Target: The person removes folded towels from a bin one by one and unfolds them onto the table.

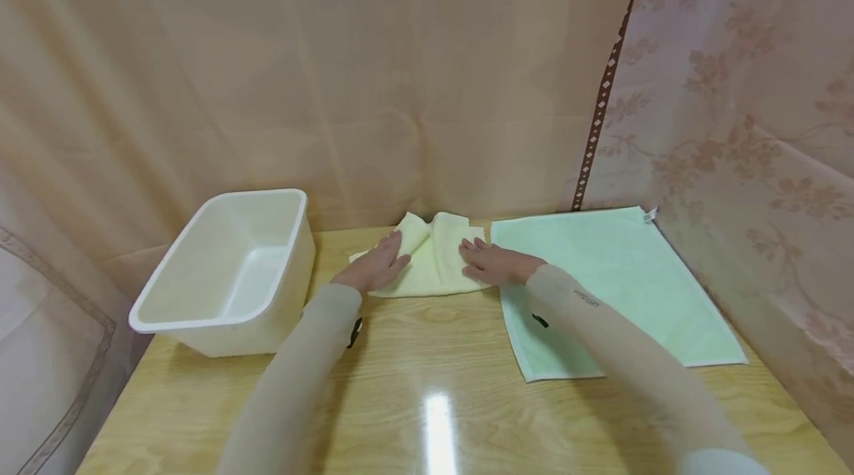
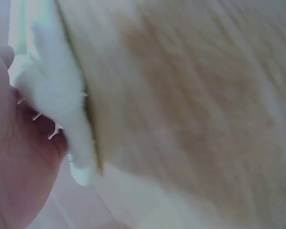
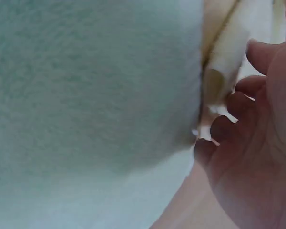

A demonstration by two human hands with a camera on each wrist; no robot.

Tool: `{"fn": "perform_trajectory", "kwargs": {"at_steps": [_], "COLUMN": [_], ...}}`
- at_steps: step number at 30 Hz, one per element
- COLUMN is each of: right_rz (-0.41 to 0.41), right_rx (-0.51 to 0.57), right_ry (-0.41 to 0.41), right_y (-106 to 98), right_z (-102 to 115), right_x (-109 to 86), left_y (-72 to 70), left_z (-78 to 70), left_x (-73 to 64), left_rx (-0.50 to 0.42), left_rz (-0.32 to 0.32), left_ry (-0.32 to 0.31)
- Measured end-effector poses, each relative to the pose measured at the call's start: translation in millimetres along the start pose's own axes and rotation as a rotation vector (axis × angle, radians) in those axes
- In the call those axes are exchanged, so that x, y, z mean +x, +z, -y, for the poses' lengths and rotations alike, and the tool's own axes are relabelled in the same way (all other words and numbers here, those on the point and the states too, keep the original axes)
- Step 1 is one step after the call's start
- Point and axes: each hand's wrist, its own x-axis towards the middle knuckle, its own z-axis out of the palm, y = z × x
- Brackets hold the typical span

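A pale yellow towel [image 1: 437, 267] lies partly folded and creased near the back edge of the table. My left hand [image 1: 375, 265] rests on its left part, fingers fairly straight and pointing inward. On its right part lies my right hand [image 1: 497, 263], fingers extended and slightly spread toward the middle. In the left wrist view, the fingertips of my left hand [image 2: 24, 157] touch the towel's edge [image 2: 52, 71]. The right wrist view shows my right hand [image 3: 257, 138] with fingers slightly bent at the yellow cloth [image 3: 224, 62], beside a mint green towel [image 3: 95, 95].
The mint green towel [image 1: 627, 275] is spread flat on the right, partly under my right forearm. A white plastic basin [image 1: 293, 297] stands at the left. Beige curtains [image 1: 360, 90] hang behind the wooden table [image 1: 387, 386], and a flower-patterned curtain [image 1: 760, 90] hangs at the right.
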Motion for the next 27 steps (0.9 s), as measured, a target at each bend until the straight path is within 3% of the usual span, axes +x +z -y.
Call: {"fn": "perform_trajectory", "kwargs": {"at_steps": [4, 14, 19, 21, 27], "right_rz": [0.056, 0.074, 0.063, 0.055, 0.057], "right_rx": [-0.072, -0.154, -0.184, -0.206, -0.256], "right_ry": [0.054, 0.137, 0.18, 0.198, 0.244], "right_y": [2.5, -0.8, 3.7, 5.8, 7.1], "right_z": [2.6, 9.6, 10.8, 11.8, 14.6], "right_x": [3.9, 4.4, 5.5, 5.9, 4.4], "left_y": [1.0, -3.6, 6.5, 6.1, -6.0], "left_z": [5.2, 12.0, 23.0, 18.1, -14.8], "left_x": [-8.6, -26.7, -31.0, -35.1, -51.0], "left_rx": [-0.029, 0.072, 0.076, 0.079, 0.092], "left_rz": [0.067, 0.047, -0.01, -0.019, -0.017], "left_ry": [-0.096, -0.293, -0.415, -0.457, -0.533]}}
